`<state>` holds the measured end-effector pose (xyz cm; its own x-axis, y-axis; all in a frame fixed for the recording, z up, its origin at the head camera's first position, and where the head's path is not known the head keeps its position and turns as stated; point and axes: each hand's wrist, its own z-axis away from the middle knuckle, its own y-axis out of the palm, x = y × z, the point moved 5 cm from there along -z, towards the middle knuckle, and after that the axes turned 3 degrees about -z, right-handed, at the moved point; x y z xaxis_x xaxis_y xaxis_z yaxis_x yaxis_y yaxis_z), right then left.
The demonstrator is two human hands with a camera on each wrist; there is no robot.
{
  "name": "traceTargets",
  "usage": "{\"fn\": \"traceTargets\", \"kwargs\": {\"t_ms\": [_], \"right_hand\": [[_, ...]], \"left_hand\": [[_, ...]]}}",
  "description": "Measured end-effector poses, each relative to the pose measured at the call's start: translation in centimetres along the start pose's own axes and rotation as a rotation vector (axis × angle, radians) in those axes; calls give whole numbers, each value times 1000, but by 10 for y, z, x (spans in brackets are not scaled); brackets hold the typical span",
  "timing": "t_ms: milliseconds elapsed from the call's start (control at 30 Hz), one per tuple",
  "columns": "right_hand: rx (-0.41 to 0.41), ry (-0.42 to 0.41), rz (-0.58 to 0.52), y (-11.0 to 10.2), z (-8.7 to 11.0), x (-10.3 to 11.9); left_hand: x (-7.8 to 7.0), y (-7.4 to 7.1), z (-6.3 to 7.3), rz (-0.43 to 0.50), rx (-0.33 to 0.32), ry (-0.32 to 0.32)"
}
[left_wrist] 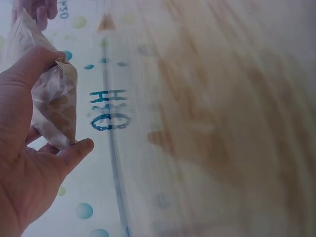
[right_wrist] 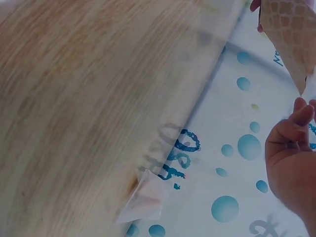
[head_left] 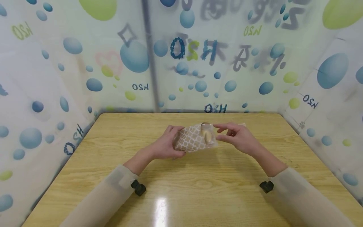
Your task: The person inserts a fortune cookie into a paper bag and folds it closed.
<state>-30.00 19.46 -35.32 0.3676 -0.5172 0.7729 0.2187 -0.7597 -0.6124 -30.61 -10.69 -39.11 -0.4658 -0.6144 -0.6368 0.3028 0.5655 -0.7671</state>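
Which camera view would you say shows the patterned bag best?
The head view: the bag shows nearly whole, its pattern clear. The left wrist view shows it side-on, partly behind the left hand; the right wrist view crops it.

The patterned packet [head_left: 188,140] hides some fingers of the left hand [head_left: 164,146] at its nine o'clock. A pale sachet [right_wrist: 148,200] shows blurred at seven o'clock in the right wrist view, its contents unclear; the head view hides most of it behind the right hand [head_left: 241,138]. The right wrist view's edge crops the packet at one o'clock. Sleeves [head_left: 103,197] run out of the head view at seven and five o'clock.
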Motion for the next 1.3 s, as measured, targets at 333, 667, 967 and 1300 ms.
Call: {"fn": "traceTargets", "kwargs": {"t_ms": [333, 667, 967, 1300], "right_hand": [[-1, -12, -21, 10, -2, 2], [35, -14, -13, 22, -7, 8], [-26, 21, -45, 14, -1, 6], [-12, -3, -37, 21, -4, 12]], "left_hand": [[-1, 1, 0, -17, 5, 17], [0, 4, 1, -18, 13, 24], [1, 2, 0, -24, -10, 8], [0, 4, 0, -24, 10, 3]]}}
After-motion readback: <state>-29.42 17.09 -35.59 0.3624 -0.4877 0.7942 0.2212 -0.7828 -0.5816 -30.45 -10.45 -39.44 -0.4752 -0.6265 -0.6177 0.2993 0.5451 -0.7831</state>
